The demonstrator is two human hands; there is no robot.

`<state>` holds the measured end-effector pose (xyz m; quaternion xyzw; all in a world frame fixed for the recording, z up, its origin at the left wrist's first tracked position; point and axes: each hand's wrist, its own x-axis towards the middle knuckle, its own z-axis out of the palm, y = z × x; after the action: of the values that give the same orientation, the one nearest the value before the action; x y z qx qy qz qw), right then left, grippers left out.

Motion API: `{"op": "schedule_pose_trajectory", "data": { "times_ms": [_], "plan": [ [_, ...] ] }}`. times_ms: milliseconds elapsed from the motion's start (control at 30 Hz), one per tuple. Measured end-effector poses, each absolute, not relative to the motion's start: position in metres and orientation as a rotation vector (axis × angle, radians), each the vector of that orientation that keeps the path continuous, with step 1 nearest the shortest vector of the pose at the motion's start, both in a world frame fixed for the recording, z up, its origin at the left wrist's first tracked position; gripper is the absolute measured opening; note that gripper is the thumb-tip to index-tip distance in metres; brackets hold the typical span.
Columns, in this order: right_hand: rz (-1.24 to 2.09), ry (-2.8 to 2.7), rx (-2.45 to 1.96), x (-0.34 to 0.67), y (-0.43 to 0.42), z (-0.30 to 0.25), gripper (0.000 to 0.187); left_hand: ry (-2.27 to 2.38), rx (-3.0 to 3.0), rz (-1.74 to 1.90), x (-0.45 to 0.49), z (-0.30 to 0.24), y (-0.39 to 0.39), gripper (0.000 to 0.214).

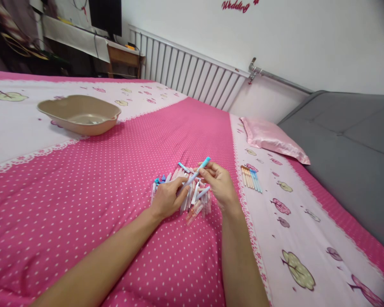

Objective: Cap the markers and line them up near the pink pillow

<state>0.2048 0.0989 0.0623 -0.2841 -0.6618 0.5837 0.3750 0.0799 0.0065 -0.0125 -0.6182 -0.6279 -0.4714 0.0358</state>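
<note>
Between my two hands is a pen (192,177) with a pale lilac barrel and a bright blue cap end, tilted up to the right. My left hand (169,197) pinches its lower end. Near the blue end, the fingers of my right hand (220,183) are closed on it. Beneath both hands lies a loose pile of pens (196,209), mostly pink, white and clear, partly hidden by my hands. Small blue pen tops (160,180) show at the pile's left side. To the right, a neat row of orange and blue pens (251,179) lies on the bedspread.
A beige plastic basin (80,115) sits on the bed at the far left. The pink dotted bedspread (115,183) covers the bed. A pink pillow (275,138) rests by the grey padded headboard (345,136). White rails (192,68) and a desk (77,40) stand behind.
</note>
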Motion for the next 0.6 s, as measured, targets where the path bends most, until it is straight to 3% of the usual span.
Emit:
{"op": "schedule_pose_trajectory", "data": {
  "times_ms": [600],
  "plan": [
    [1.536,-1.727,-0.724,0.205,0.0964,0.0635,0.029,-1.957,-1.884,-1.44,0.0801,-0.0122,0.0064,0.024]
  ]
}}
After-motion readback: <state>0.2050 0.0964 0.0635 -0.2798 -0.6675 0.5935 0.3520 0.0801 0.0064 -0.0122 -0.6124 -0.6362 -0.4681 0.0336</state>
